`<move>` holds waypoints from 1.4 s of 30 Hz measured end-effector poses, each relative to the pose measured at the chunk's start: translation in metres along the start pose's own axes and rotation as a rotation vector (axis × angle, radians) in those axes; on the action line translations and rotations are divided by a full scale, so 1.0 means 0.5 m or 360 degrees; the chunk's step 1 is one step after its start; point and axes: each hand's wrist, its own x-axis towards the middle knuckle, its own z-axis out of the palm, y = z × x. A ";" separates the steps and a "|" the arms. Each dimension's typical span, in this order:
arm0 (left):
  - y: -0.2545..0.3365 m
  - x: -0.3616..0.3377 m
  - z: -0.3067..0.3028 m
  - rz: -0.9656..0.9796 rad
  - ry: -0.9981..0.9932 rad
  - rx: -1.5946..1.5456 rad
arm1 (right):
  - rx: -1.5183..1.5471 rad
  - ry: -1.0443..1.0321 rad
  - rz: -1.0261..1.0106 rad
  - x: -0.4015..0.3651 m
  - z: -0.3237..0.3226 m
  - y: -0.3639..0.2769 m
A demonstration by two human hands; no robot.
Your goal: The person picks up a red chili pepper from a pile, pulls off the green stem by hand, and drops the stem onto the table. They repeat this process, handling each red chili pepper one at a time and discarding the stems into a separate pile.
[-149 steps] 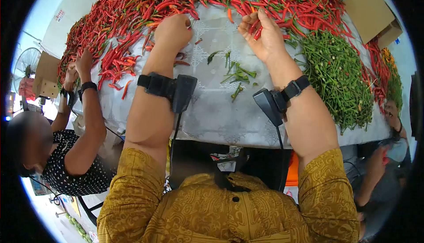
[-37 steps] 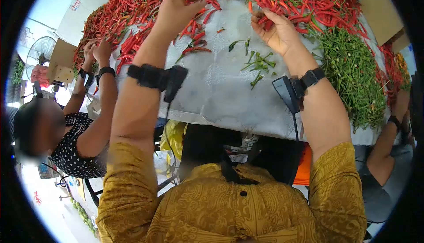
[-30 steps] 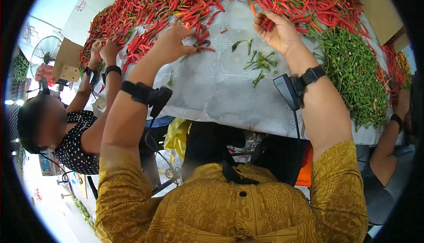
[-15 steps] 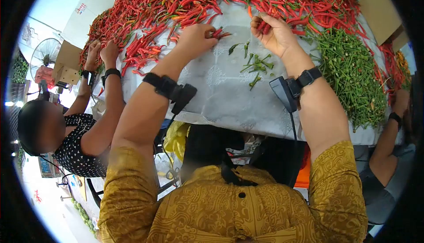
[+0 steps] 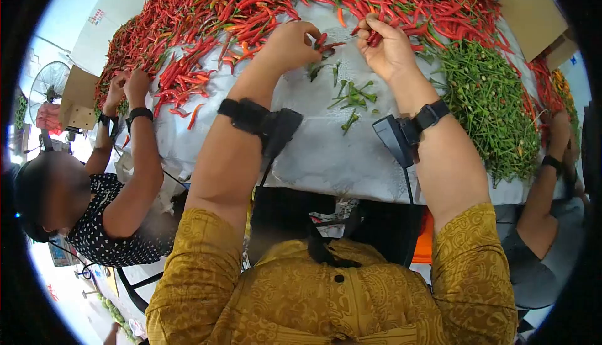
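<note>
My left hand [image 5: 290, 45] is closed around a few red chili peppers [image 5: 324, 46], whose tips stick out past the fingers toward the right. Over the white patterned cloth, my right hand [image 5: 390, 49] is palm up, with its curled fingers pinching red chili peppers [image 5: 374, 37]. A small gap separates the two hands. On the cloth just below them lie several loose green stems [image 5: 355, 97].
A broad heap of red chili peppers [image 5: 219, 12] lines the table's far side. A pile of green stems [image 5: 486, 106] lies at right. One person [image 5: 94, 213] works at left, another person's arm [image 5: 542, 188] reaches in at right. A cardboard box [image 5: 533, 15] stands top right.
My left hand has moved right, closer to my right hand, still holding chili peppers. My right hand stays nearly in place with its peppers. The whole view has shifted slightly.
</note>
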 end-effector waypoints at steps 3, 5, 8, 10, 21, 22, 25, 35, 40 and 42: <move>0.000 -0.009 0.004 0.0046 -0.0055 -0.0030 | -0.0017 0.0003 -0.0012 -0.005 0.010 -0.002; -0.003 -0.016 0.006 0.0055 -0.0069 -0.0037 | -0.0026 0.0028 0.0001 -0.009 0.013 0.001; -0.013 -0.013 0.011 0.0094 -0.0042 -0.0140 | -0.0071 -0.0058 0.0039 -0.009 0.011 -0.002; -0.021 -0.011 0.016 0.0088 0.0137 -0.0287 | -0.0050 -0.0093 0.0058 -0.010 0.012 -0.003; -0.005 -0.006 0.028 -0.0013 0.0101 -0.1225 | -0.0187 -0.0057 0.0006 -0.013 0.021 0.001; -0.005 -0.005 0.030 0.0017 0.0175 -0.1191 | -0.0210 -0.0093 0.0024 -0.013 0.021 0.001; -0.013 -0.003 0.036 0.0042 0.0254 -0.1160 | -0.0188 -0.0088 0.0032 -0.019 0.028 -0.001; -0.016 -0.001 0.021 0.0023 0.0022 -0.0377 | -0.0183 0.0123 -0.0323 -0.011 0.019 -0.001; -0.009 -0.008 0.035 0.0440 0.0368 0.0076 | -0.0179 0.0151 -0.0323 -0.006 0.018 -0.001; -0.016 -0.005 0.038 0.0471 0.0390 0.0118 | -0.0171 0.0167 -0.0317 -0.007 0.020 0.002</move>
